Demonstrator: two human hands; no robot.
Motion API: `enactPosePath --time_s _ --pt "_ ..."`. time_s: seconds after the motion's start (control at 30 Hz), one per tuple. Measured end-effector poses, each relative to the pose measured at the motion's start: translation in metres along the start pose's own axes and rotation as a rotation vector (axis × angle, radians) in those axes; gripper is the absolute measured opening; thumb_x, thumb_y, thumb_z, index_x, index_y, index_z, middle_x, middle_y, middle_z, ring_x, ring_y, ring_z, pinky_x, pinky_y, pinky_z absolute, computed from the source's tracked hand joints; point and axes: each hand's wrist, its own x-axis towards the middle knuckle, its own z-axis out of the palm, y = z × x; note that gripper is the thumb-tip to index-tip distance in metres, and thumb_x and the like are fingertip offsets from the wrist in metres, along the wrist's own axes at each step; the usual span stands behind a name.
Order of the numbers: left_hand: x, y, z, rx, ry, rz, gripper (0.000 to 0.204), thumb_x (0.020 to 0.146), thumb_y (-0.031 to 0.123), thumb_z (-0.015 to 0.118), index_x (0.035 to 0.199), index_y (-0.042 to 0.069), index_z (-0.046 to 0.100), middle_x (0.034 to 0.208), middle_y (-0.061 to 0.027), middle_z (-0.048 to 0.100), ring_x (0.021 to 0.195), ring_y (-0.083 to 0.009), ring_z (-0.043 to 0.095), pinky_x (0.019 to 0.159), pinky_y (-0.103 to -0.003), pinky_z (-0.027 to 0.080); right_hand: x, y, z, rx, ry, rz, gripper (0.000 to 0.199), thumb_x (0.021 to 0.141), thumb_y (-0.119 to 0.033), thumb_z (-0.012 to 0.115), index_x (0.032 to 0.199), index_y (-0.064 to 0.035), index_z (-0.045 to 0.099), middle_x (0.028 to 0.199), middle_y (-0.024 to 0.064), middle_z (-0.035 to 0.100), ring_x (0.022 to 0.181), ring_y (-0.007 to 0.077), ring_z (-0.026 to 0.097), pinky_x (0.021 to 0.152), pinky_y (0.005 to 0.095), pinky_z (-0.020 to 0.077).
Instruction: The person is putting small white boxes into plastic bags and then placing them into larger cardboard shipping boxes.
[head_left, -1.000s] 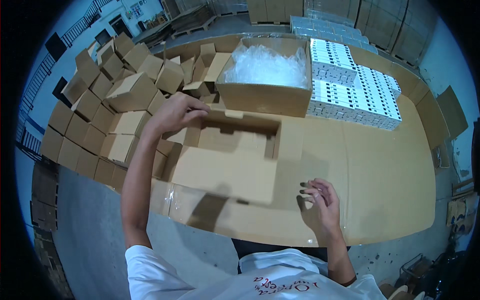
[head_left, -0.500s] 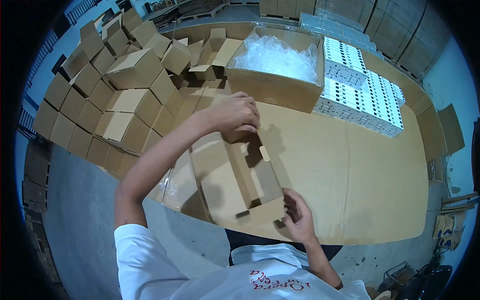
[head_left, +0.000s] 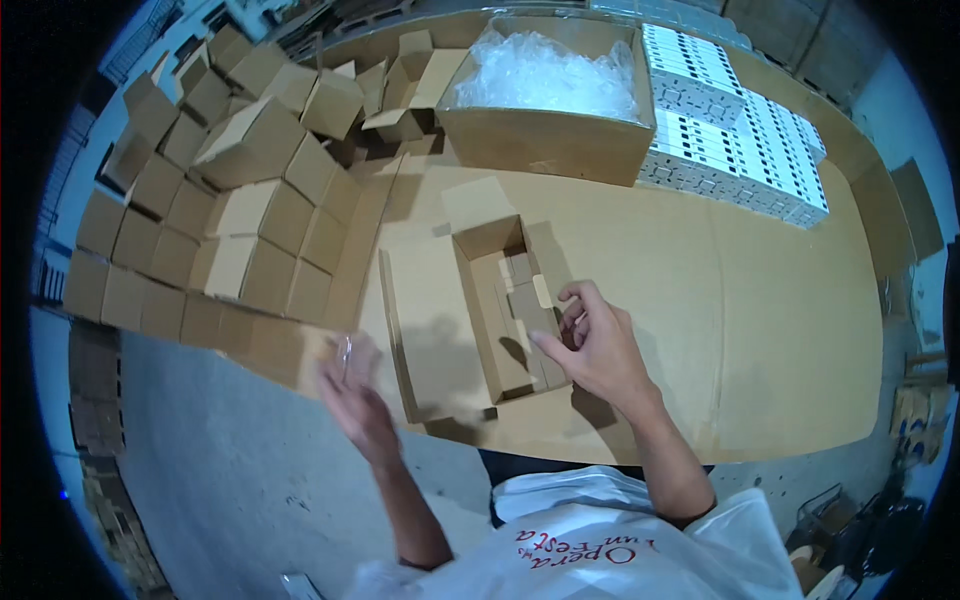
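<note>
Brown box point(head_left: 478, 320) has walls up; lid flap point(head_left: 430, 310) not folded over yet.
Box is on the surface point(head_left: 780, 330) ahead of me, lid flap out to its left. Right grip point(head_left: 603, 350): thumb and fingers spread at its right wall, contact unclear. Left grip point(head_left: 355, 400): blurred, can't tell. Beyond: big carton point(head_left: 540, 145) with clear plastic point(head_left: 545, 75), white boxes point(head_left: 720, 160).

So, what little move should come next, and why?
Perhaps bring the left hand over to steady the box. That hand is off to the left, clear of the box, while the right hand is alone at its right side. The lid lies open and the far flap sticks out, so a second hand would probably help.
</note>
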Motion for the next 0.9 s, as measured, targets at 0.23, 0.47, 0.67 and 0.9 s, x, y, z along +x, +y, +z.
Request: enactPosePath --time_s 0.23,0.47,0.67,0.9 --pt "-0.096 -0.017 -0.008 -0.119 -0.273 -0.340 0.070 0.098 0.045 0.058 0.145 -0.001 0.033 0.138 -0.0134 0.047 0.123 -0.0228 0.052 0.104 -0.039 0.045 0.013 -0.011 0.019 -0.234 0.037 -0.112 0.022 0.086 -0.014 0.069 0.095 0.0024 0.058 0.063 0.0183 0.061 0.059 0.0329 0.063 0.059 0.0413 0.0503" --pt "-0.044 -0.020 -0.011 -0.163 -0.036 -0.546 0.041 0.105 0.038 0.048 0.123 0.001 0.050 0.118 -0.0086 0.057 0.111 -0.0178 0.058 0.096 -0.036 0.051 0.010 -0.023 0.040 0.085 0.088 0.033 0.017 0.091 -0.011 0.062 0.093 0.0050 0.057 0.076 0.0241 0.065 0.073 0.0384 0.068 0.067 0.0434 0.0519" --pt "0.009 -0.015 0.017 0.030 -0.100 -0.504 0.037 0.103 0.042 0.051 0.090 0.007 0.048 0.090 -0.0032 0.056 0.082 -0.0129 0.062 0.080 -0.033 0.057 0.053 0.002 0.050 0.110 0.121 -0.080 0.018 0.095 -0.013 0.061 0.096 0.0030 0.053 0.086 0.0146 0.067 0.057 0.0174 0.064 0.047 0.0316 0.0518" --pt "0.063 -0.035 0.011 0.081 -0.178 -0.378 0.047 0.105 0.042 0.044 0.101 -0.003 0.057 0.094 -0.0088 0.059 0.089 -0.0186 0.064 0.080 -0.037 0.058 0.100 -0.012 0.059 0.143 0.054 -0.067 0.023 0.089 -0.015 0.064 0.098 0.0037 0.055 0.094 0.0253 0.066 0.094 0.0411 0.066 0.082 0.0468 0.0506"
